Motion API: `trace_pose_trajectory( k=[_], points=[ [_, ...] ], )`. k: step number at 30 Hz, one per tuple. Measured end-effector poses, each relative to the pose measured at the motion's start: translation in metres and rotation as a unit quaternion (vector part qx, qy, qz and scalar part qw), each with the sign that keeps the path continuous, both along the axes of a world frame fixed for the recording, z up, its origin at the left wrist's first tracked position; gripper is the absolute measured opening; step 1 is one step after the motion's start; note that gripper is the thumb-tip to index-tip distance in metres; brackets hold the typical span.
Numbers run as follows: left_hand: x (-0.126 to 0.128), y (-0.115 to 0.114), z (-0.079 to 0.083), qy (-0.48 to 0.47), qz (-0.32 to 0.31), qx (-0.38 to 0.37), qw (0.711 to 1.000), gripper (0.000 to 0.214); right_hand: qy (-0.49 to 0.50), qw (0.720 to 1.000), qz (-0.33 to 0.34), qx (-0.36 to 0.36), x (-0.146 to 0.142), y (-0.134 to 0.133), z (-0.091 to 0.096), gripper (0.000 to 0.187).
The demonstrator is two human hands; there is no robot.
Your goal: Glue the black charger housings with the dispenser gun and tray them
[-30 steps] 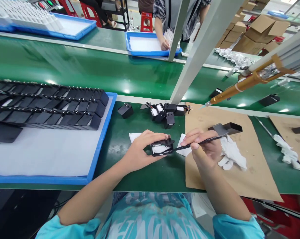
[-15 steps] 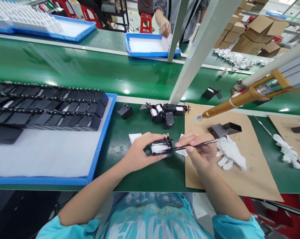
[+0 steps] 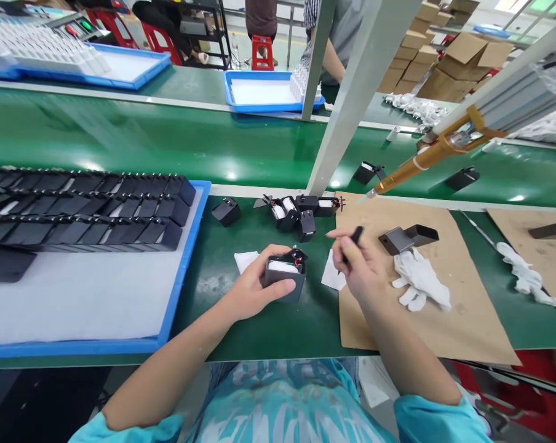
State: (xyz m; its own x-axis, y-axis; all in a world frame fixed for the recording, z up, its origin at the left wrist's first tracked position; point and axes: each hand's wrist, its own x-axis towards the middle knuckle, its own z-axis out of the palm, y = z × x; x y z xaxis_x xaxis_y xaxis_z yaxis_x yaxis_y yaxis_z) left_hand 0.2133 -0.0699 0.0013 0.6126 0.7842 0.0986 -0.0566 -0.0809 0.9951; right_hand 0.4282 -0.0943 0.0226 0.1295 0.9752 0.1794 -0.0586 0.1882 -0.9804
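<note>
My left hand (image 3: 254, 286) is wrapped round a small open black plastic case (image 3: 285, 283), above the green bench. Inside the case show a white block (image 3: 282, 266) and thin red wires (image 3: 299, 261). My right hand (image 3: 358, 264) is closed on a slim black stick-like tool (image 3: 357, 235), with the index finger pointing left. The tool's upper end rises above the fingers, and its kind cannot be made out. Beneath that hand lies a piece of white paper (image 3: 332, 274). Beyond both hands sit several black cases (image 3: 306, 225), some showing white blocks and wires.
A blue tray (image 3: 192, 258) with rows of black cases (image 3: 139, 203) stands left. Right lies brown cardboard (image 3: 444, 332) with white gloves (image 3: 419, 280) and black shells (image 3: 398, 240). A gold dispenser (image 3: 411, 166) slants above it. Another person's arm (image 3: 333, 63) shows across the bench.
The black tool has come out of the case, and my right hand has turned it more upright. My left hand has tilted the case so its front wall shows. The other person's hand has left the tray.
</note>
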Motion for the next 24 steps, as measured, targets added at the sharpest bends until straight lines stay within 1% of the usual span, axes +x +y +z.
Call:
trace_pose_trajectory(
  k=[1, 2, 3, 4, 6, 7, 8, 9, 10, 11, 12, 13, 14, 15, 17, 18, 19, 21, 24],
  points=[
    [0.000, 0.000, 0.000, 0.021, 0.014, 0.037, 0.999, 0.040, -0.038, 0.999, 0.016, -0.033, -0.002, 0.000, -0.001, 0.022],
    [0.001, 0.000, 0.001, 0.051, 0.034, 0.092, 0.994, 0.040, -0.077, 0.995, 0.027, -0.053, -0.004, 0.000, -0.002, 0.024],
    [0.002, 0.000, 0.001, 0.089, 0.064, 0.165, 0.980, 0.040, -0.114, 0.991, 0.035, -0.062, -0.006, 0.000, -0.003, 0.026],
    [0.003, 0.000, 0.000, 0.130, 0.099, 0.248, 0.955, 0.041, -0.149, 0.986, 0.038, -0.064, -0.009, -0.001, -0.003, 0.026],
    [0.006, 0.000, -0.003, 0.196, 0.168, 0.405, 0.877, 0.045, -0.210, 0.976, 0.039, -0.049, -0.016, -0.002, -0.003, 0.026],
    [0.007, 0.000, -0.006, 0.213, 0.189, 0.464, 0.839, 0.048, -0.235, 0.971, 0.037, -0.037, -0.020, -0.003, -0.003, 0.028],
    [0.008, 0.000, -0.009, 0.220, 0.199, 0.505, 0.810, 0.050, -0.257, 0.965, 0.036, -0.022, -0.023, -0.005, -0.003, 0.029],
    [0.009, 0.001, -0.012, 0.221, 0.199, 0.529, 0.795, 0.052, -0.278, 0.960, 0.032, -0.008, -0.026, -0.006, -0.003, 0.030],
    [0.009, 0.002, -0.016, 0.218, 0.192, 0.542, 0.788, 0.054, -0.297, 0.955, 0.027, 0.005, -0.028, -0.007, -0.003, 0.028],
    [0.010, 0.002, -0.019, 0.215, 0.183, 0.546, 0.788, 0.055, -0.310, 0.950, 0.022, 0.017, -0.029, -0.007, -0.003, 0.023],
    [0.010, 0.002, -0.022, 0.210, 0.178, 0.542, 0.794, 0.056, -0.320, 0.947, 0.018, 0.029, -0.029, -0.007, -0.004, 0.018],
    [0.010, 0.002, -0.023, 0.203, 0.178, 0.528, 0.806, 0.057, -0.325, 0.945, 0.016, 0.044, -0.027, -0.007, -0.004, 0.014],
    [0.009, 0.002, -0.024, 0.193, 0.181, 0.499, 0.825, 0.057, -0.325, 0.944, 0.020, 0.059, -0.024, -0.006, -0.004, 0.013],
    [0.009, 0.001, -0.023, 0.182, 0.184, 0.455, 0.852, 0.057, -0.320, 0.944, 0.030, 0.072, -0.020, -0.004, -0.004, 0.014],
    [0.008, 0.000, -0.017, 0.159, 0.182, 0.328, 0.913, 0.052, -0.303, 0.947, 0.060, 0.091, -0.010, -0.001, -0.002, 0.017],
    [0.007, 0.000, -0.013, 0.152, 0.174, 0.256, 0.939, 0.048, -0.296, 0.947, 0.075, 0.098, -0.005, 0.001, 0.000, 0.018],
    [0.006, 0.000, -0.008, 0.149, 0.159, 0.186, 0.958, 0.043, -0.291, 0.947, 0.088, 0.107, -0.001, 0.003, 0.002, 0.019],
    [0.003, 0.002, -0.002, 0.140, 0.126, 0.072, 0.980, 0.038, -0.281, 0.944, 0.113, 0.129, 0.006, 0.005, 0.008, 0.019],
    [0.000, 0.006, 0.001, 0.113, 0.088, -0.037, 0.989, 0.039, -0.269, 0.938, 0.140, 0.169, 0.013, 0.007, 0.014, 0.019]
  ],
)
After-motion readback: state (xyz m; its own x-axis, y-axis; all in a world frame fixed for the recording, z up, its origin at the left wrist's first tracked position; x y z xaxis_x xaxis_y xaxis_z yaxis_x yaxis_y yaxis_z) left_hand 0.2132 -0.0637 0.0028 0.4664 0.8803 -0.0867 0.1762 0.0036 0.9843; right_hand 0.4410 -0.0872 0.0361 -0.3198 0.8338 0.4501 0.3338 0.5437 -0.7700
